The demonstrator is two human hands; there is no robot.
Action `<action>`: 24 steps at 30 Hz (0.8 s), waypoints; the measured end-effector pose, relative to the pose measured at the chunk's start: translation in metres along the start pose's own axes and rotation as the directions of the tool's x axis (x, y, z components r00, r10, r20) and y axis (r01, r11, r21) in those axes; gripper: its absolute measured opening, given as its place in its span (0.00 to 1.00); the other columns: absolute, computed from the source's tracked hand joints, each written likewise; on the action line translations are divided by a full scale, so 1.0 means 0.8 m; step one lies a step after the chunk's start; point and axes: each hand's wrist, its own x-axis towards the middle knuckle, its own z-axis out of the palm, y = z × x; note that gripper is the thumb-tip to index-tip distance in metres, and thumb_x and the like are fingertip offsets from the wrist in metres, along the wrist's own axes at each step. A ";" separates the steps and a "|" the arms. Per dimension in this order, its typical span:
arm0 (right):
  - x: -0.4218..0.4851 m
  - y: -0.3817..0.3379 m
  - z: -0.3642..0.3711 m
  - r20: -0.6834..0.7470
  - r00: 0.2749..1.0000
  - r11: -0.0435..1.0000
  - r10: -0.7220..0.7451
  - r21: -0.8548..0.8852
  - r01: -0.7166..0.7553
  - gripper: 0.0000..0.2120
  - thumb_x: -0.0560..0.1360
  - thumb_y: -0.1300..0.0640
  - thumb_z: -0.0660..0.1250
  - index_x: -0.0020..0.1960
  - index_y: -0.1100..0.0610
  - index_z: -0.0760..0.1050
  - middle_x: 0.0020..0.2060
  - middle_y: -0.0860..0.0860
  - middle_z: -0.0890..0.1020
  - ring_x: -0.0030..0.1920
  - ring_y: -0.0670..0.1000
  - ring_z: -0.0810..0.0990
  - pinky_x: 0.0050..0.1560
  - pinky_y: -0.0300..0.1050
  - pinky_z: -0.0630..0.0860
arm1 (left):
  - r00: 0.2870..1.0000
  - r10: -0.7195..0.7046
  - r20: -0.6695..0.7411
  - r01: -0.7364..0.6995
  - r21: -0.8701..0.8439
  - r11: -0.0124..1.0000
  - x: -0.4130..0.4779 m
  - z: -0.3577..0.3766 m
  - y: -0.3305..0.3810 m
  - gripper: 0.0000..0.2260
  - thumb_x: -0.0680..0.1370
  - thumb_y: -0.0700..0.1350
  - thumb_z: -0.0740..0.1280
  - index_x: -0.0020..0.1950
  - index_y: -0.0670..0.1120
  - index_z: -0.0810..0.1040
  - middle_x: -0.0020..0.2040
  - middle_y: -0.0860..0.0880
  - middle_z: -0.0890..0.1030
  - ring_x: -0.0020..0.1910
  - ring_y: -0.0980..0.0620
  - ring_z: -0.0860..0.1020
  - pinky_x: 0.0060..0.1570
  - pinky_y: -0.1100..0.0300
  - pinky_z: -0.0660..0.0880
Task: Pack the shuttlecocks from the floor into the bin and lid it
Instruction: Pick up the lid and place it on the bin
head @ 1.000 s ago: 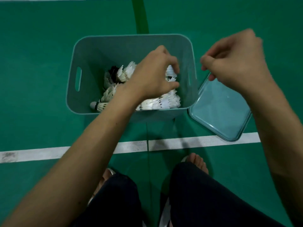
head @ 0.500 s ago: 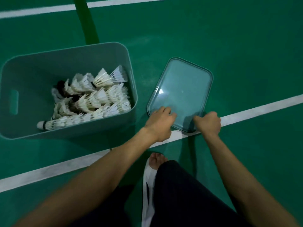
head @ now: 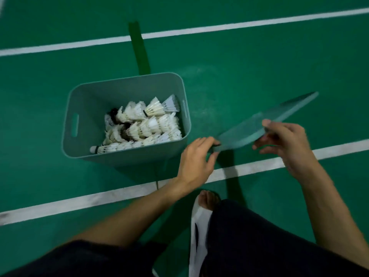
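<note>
Pinching near corners of the teal lid point(head: 249, 128) with curled fingers, left hand point(head: 193, 160) and right hand point(head: 285, 144) hold it tilted right of centre, apparently to cap the bin point(head: 123, 158) of shuttlecocks point(head: 147, 124) at centre-left.

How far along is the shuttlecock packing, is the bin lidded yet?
Packing looks done: the shuttlecocks lie piled in the bin, with none seen on the floor. In hand: the left hand and right hand hold the lid, tilted, beside the bin. Left: set it on the open bin.
</note>
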 end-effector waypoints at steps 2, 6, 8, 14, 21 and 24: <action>-0.008 -0.017 0.001 -0.078 0.978 0.981 -0.192 -0.001 0.193 0.16 0.73 0.45 0.74 0.44 0.58 0.79 0.39 0.53 0.87 0.39 0.52 0.85 0.35 0.47 0.83 | 0.990 -0.056 -0.133 0.042 -0.106 0.993 -0.002 -0.050 0.023 0.07 0.81 0.40 0.68 0.46 0.44 0.72 0.36 0.55 0.70 0.34 0.52 0.68 0.34 0.57 0.67; -0.004 -0.001 0.019 -0.373 0.724 0.702 -0.580 -0.680 0.212 0.24 0.74 0.42 0.73 0.59 0.60 0.77 0.54 0.58 0.81 0.56 0.58 0.78 0.56 0.60 0.78 | 0.964 -0.195 -0.183 0.114 -0.380 0.918 -0.017 -0.162 0.027 0.07 0.84 0.39 0.63 0.62 0.43 0.72 0.47 0.50 0.82 0.43 0.48 0.82 0.39 0.50 0.79; -0.002 0.009 0.051 -0.325 0.844 0.765 -0.427 -0.628 0.145 0.34 0.70 0.38 0.75 0.67 0.58 0.73 0.61 0.56 0.80 0.61 0.57 0.77 0.65 0.59 0.75 | 0.935 -0.281 -0.217 0.165 -0.435 0.885 -0.029 -0.210 0.005 0.12 0.84 0.35 0.62 0.65 0.45 0.69 0.48 0.52 0.84 0.45 0.55 0.83 0.41 0.60 0.79; 0.022 0.006 0.187 -0.029 0.960 0.904 -0.279 -0.344 0.252 0.26 0.70 0.45 0.76 0.62 0.56 0.75 0.54 0.50 0.83 0.52 0.51 0.83 0.57 0.52 0.80 | 0.698 -0.568 -0.436 0.473 -0.315 0.823 -0.049 -0.298 -0.121 0.11 0.82 0.41 0.66 0.64 0.47 0.77 0.42 0.42 0.80 0.39 0.51 0.76 0.42 0.54 0.75; 0.082 0.000 0.262 0.047 0.873 0.642 -0.486 -0.658 0.393 0.19 0.78 0.45 0.67 0.49 0.63 0.76 0.47 0.62 0.78 0.50 0.62 0.74 0.53 0.54 0.68 | 0.592 -0.600 -0.538 0.697 -0.033 0.716 -0.040 -0.308 -0.190 0.20 0.81 0.49 0.68 0.70 0.42 0.77 0.61 0.35 0.75 0.64 0.39 0.70 0.66 0.52 0.64; 0.110 0.008 0.261 0.028 0.891 0.606 -0.454 -0.723 0.331 0.17 0.80 0.48 0.64 0.47 0.64 0.77 0.46 0.64 0.77 0.50 0.63 0.74 0.51 0.54 0.68 | 0.608 -0.641 -0.468 0.705 -0.053 0.707 -0.026 -0.310 -0.207 0.20 0.81 0.50 0.68 0.70 0.42 0.78 0.62 0.37 0.76 0.63 0.39 0.73 0.65 0.51 0.68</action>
